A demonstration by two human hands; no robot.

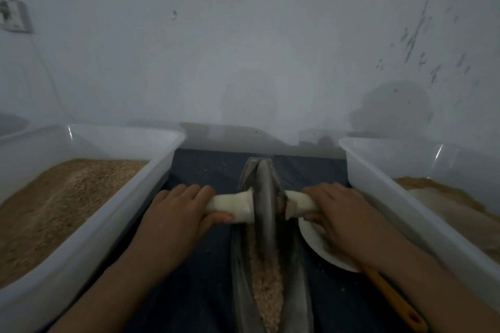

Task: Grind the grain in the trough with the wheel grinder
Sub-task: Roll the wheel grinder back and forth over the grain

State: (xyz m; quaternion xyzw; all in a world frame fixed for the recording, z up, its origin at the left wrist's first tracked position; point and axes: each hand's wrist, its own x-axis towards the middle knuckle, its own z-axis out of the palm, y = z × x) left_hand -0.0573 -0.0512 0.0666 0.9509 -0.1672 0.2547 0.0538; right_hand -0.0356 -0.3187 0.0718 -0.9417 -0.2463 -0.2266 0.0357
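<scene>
A long, narrow metal trough (240, 286) lies on a dark cloth, running away from me. Pale crushed grain (266, 281) fills its near half. The grey wheel grinder (266, 205) stands upright in the trough's far half, with a white handle sticking out on each side. My left hand (178, 213) grips the left handle (232, 205), thumb underneath. My right hand (341, 213) grips the right handle (297, 204), which it mostly covers.
A white tub (113, 224) of brown grain stands on the left. Another white tub (405, 197) with ground meal stands on the right. A white plate (311, 238) with an orange-handled tool (392, 297) sits under my right forearm. The wall is close behind.
</scene>
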